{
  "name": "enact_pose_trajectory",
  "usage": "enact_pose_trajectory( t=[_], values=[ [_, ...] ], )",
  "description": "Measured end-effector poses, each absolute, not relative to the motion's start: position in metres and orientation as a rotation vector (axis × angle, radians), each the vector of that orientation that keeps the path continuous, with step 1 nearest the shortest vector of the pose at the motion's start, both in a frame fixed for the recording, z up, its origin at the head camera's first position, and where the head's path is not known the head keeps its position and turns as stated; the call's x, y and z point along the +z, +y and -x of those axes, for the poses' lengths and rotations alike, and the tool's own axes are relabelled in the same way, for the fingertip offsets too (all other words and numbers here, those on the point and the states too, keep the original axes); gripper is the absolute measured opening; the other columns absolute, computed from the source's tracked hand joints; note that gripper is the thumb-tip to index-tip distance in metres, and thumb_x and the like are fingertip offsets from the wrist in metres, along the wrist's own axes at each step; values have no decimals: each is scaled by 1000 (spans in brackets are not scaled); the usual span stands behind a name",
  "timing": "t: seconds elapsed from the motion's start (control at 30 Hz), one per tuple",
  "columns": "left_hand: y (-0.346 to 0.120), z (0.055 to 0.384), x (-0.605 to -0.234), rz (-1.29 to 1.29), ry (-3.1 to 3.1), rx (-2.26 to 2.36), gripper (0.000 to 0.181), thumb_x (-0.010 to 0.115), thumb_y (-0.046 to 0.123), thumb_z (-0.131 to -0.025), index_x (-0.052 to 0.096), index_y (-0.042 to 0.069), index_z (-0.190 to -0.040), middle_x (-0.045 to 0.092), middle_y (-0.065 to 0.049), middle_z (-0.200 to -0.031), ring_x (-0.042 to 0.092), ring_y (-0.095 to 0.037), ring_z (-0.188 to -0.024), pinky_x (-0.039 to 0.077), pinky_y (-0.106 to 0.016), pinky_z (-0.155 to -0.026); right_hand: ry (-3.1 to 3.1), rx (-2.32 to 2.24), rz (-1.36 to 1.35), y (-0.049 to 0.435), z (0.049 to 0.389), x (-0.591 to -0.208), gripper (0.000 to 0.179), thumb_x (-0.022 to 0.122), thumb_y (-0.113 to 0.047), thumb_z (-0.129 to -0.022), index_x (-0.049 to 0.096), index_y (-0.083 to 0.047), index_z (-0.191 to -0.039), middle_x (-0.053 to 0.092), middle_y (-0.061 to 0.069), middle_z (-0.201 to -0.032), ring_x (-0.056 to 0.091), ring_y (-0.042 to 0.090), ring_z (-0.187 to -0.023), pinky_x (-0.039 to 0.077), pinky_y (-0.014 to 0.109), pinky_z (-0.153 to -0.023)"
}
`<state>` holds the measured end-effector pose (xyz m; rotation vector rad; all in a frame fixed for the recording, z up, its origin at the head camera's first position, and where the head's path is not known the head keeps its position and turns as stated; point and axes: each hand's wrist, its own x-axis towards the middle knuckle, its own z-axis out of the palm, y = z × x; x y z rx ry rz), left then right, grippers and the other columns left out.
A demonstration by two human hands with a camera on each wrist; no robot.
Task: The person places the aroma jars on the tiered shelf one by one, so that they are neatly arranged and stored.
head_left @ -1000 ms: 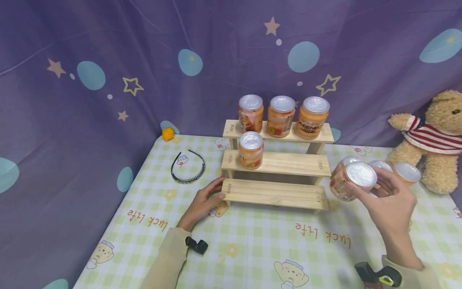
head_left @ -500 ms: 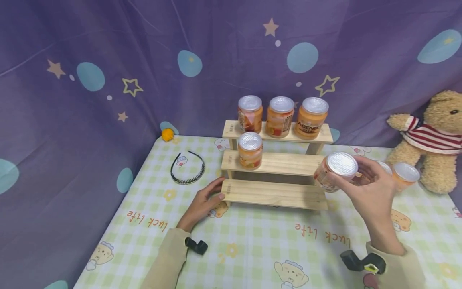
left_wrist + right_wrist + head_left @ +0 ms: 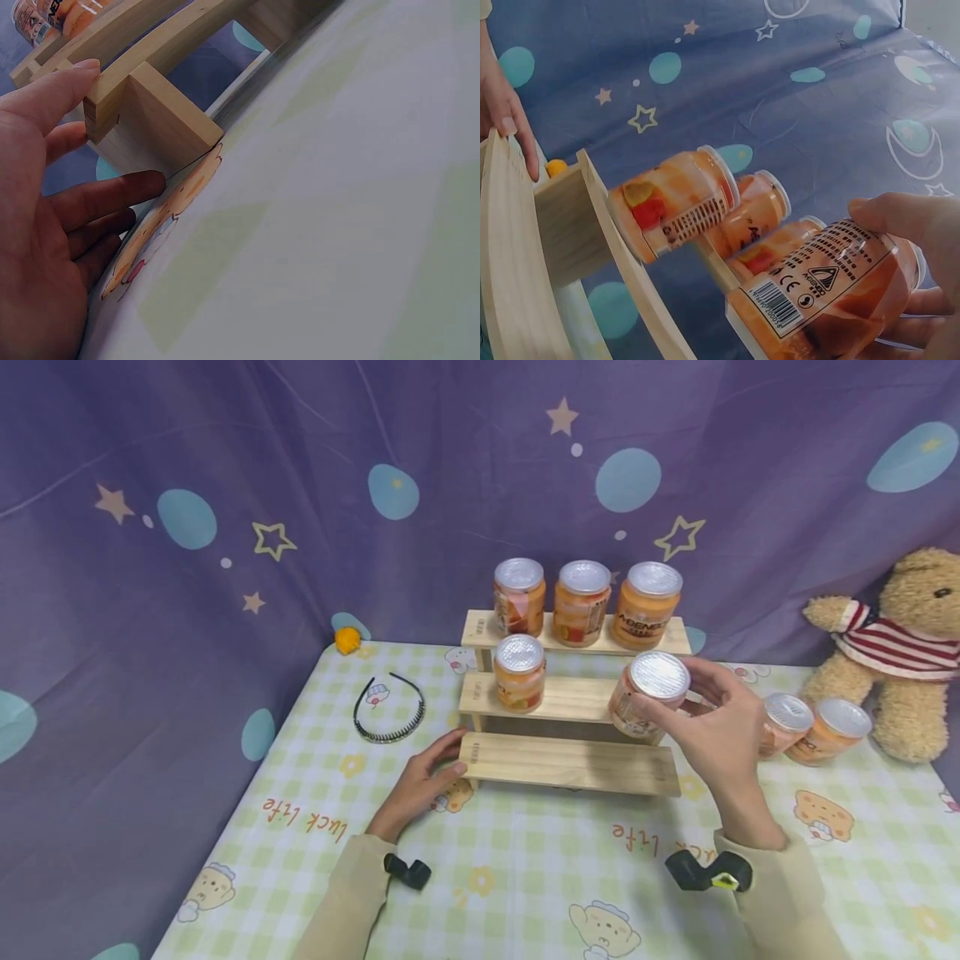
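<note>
My right hand (image 3: 722,727) grips an orange fruit jar (image 3: 647,697) with a silver lid, thumb on the near side and fingers behind. The jar overlaps the right part of the middle step of a three-tier wooden stand (image 3: 570,762) and tilts slightly. In the right wrist view its label and barcode (image 3: 778,306) show. My left hand (image 3: 422,781) holds the left end of the bottom step; the left wrist view shows the thumb (image 3: 79,75) at the board's end and other fingers spread below. One jar (image 3: 521,675) stands on the middle step's left.
Three similar jars line the top step, one of them a lettered jar (image 3: 647,607). Two more jars, including a right-hand jar (image 3: 832,732), stand right of the stand by a teddy bear (image 3: 900,647). A black headband (image 3: 390,735) and a yellow ball (image 3: 347,640) lie left.
My right hand has carried the jar leftward from beside the other jars to the middle step's right part. Two jars behind it are now uncovered. My left hand stays put.
</note>
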<state>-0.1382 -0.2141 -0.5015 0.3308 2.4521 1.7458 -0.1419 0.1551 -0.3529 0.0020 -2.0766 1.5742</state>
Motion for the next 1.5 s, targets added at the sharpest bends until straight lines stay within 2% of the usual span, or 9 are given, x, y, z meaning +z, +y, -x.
enact_pose_trajectory(
  t=[0.2,0.37,0.47,0.7,0.83,1.13,1.33,1.5],
  values=[
    [-215,139,-501,-337,2465,1741,57,64,26,-99,44,23,-152,64,-12,-137,58,-29,-131,40,-27,-111,-2105,1587,-41,139,152,-352,54,93,-6,-65,71,-2,-114,70,-16,-98,68,-5,-93,55,12,-71],
    [-215,138,-501,-350,2469,1744,56,64,25,-99,45,22,-152,64,-13,-137,58,-29,-131,41,-24,-109,-2164,1616,-38,127,160,-352,55,93,-12,-67,70,-4,-116,75,7,-105,67,-4,-90,54,12,-70],
    [-214,138,-501,-356,2466,1746,56,64,25,-99,45,21,-151,64,-13,-137,58,-29,-130,41,-23,-108,-2204,1605,-32,122,164,-353,57,93,-16,-67,69,-4,-117,76,16,-108,65,-6,-87,52,10,-69],
    [-214,138,-501,-338,2458,1745,56,64,25,-99,45,22,-151,64,-12,-137,58,-28,-131,41,-26,-110,-2181,1568,-74,110,176,-362,58,94,-15,-66,69,2,-115,76,18,-108,63,-8,-88,51,8,-71],
    [-214,138,-500,-339,2453,1753,57,64,25,-99,45,20,-152,63,-12,-138,58,-28,-131,41,-24,-109,-2165,1576,-84,104,182,-366,58,94,-15,-66,69,2,-115,75,19,-108,64,-6,-89,52,8,-72],
    [-214,139,-502,-347,2454,1760,57,65,24,-98,45,19,-151,62,-12,-140,58,-27,-130,40,-16,-105,-2174,1597,-83,98,187,-371,60,94,-15,-67,68,3,-118,74,20,-112,70,23,-101,53,9,-74],
    [-214,138,-500,-339,2441,1762,57,64,24,-98,45,19,-151,63,-13,-139,57,-29,-131,40,-18,-107,-2184,1588,-79,97,189,-373,60,93,-18,-68,68,2,-119,74,20,-113,71,26,-104,52,8,-74],
    [-214,138,-499,-352,2443,1750,58,64,26,-99,43,18,-152,63,-12,-138,57,-29,-132,41,-24,-109,-2196,1589,-72,96,188,-373,59,92,-16,-70,67,2,-120,73,20,-115,69,26,-106,50,7,-75]
  ],
)
